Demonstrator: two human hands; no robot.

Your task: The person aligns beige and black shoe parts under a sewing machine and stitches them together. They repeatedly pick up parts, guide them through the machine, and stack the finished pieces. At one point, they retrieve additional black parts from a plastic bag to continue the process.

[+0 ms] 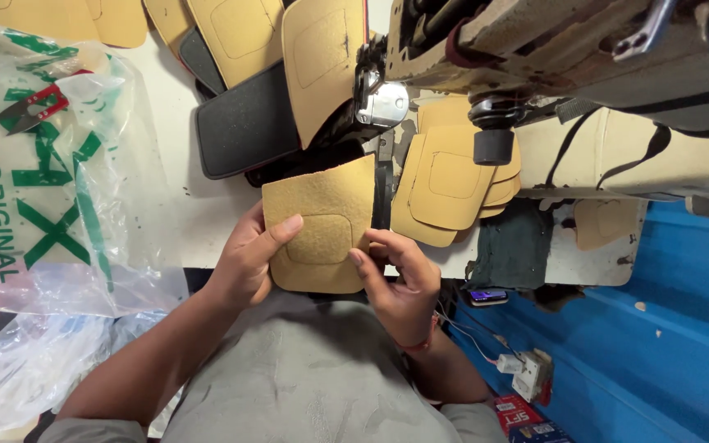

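1. A tan suede piece [322,226] with a stitched rounded-square patch is sitting in the centre of the frame, being held up between both hands at the near edge of the white surface [174,139].
2. The left hand [248,258] is gripping the piece's left edge, its grip closed with the thumb lying across the front face.
3. The right hand [400,275] is pinching the piece's lower right edge, fingers curled shut on it beside the patch.
4. The piece's upper right corner is lying just beside the sewing machine's metal presser part [383,102], above centre.
5. A stack of similar tan pieces [453,176] is lying right of centre, under the sewing machine [551,49].
6. More tan pieces and black pads [244,123] are spreading across the upper middle.
7. A clear plastic bag [51,180] with green print is filling the left side, red-handled snips [34,107] showing at it.
8. A blue panel [666,328] is filling the lower right.
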